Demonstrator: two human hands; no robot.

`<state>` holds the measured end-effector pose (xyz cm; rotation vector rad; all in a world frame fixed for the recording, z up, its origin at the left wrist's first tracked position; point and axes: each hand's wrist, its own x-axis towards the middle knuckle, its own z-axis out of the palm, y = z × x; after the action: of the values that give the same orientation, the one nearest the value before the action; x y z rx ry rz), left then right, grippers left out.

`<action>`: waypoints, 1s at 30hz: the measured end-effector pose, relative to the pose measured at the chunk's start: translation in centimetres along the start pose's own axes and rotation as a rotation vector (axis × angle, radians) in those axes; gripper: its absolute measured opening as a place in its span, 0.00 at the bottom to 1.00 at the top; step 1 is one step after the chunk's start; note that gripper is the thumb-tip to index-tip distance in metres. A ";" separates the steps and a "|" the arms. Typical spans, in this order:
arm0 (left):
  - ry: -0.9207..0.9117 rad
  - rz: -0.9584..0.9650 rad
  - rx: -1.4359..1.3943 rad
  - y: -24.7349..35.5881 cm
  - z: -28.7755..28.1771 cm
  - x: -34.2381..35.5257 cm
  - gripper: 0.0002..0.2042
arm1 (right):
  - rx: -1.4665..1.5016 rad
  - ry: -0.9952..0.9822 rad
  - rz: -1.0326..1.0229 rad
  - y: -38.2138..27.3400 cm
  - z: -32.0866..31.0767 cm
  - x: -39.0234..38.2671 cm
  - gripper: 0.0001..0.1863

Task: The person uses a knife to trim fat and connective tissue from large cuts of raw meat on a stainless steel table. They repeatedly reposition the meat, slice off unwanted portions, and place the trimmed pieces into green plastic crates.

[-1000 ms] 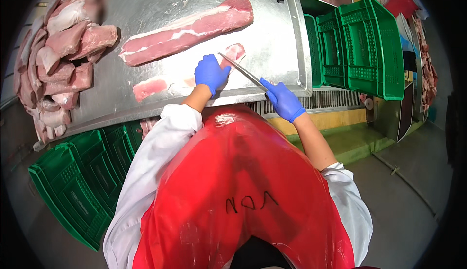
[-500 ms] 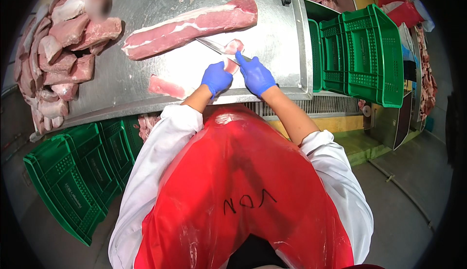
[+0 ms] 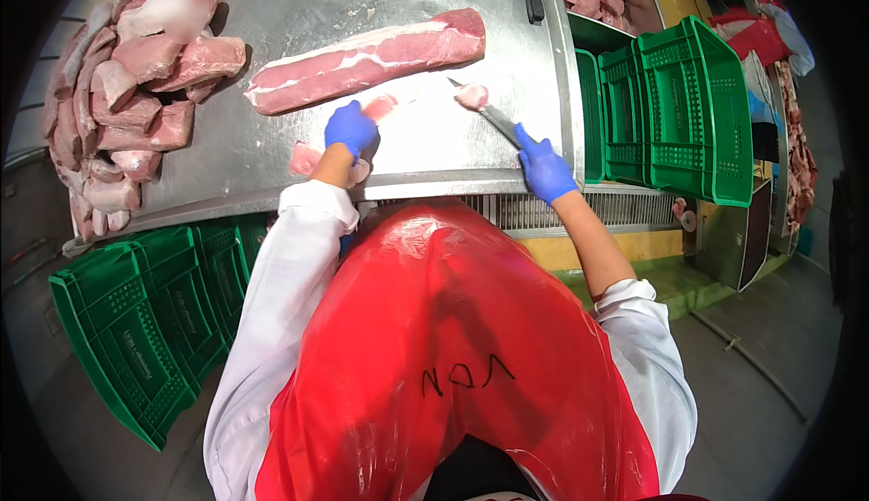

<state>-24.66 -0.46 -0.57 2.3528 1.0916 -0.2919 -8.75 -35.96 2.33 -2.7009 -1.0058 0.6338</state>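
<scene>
My left hand [image 3: 351,130], in a blue glove, is closed on a small piece of meat [image 3: 380,108], slightly smeared by motion. A knife [image 3: 501,124] is gripped in my gloved right hand [image 3: 547,170], its blade pointing up and to the left. Against the blade, near its tip, sits another small meat chunk [image 3: 472,96]. Beyond both hands a long pork loin [image 3: 371,59] with a white fat strip lies across the metal table. A cut piece [image 3: 305,159] rests beside my left wrist, partly hidden by it.
A big heap of meat pieces [image 3: 136,112] covers the table's left end. A second, black-handled knife [image 3: 533,1] lies by the right edge of the table [image 3: 434,180]. Green crates [image 3: 692,112] stand to the right, with more green crates [image 3: 145,329] at the lower left.
My hands have moved apart. The left went left with a piece of meat; the right drew right with the knife, and the small chunk at its blade shifted right.
</scene>
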 end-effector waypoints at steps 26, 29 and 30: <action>0.169 0.003 -0.333 -16.6 -0.3 -12.4 0.23 | 1.013 -0.080 0.023 -0.1 -1.5 -3.8 0.26; 0.421 0.333 -0.157 -10.1 -0.3 -9.8 0.31 | 0.688 -0.179 -0.107 -5.2 -2.2 -2.7 0.25; 0.433 0.330 -0.034 -8.4 -0.3 -8.6 0.30 | 0.522 -0.182 -0.197 -6.5 -1.4 -1.9 0.25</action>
<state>-36.61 -1.34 0.01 2.5794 0.8534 0.3686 -13.16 -32.37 6.29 -2.0954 -0.9667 0.9601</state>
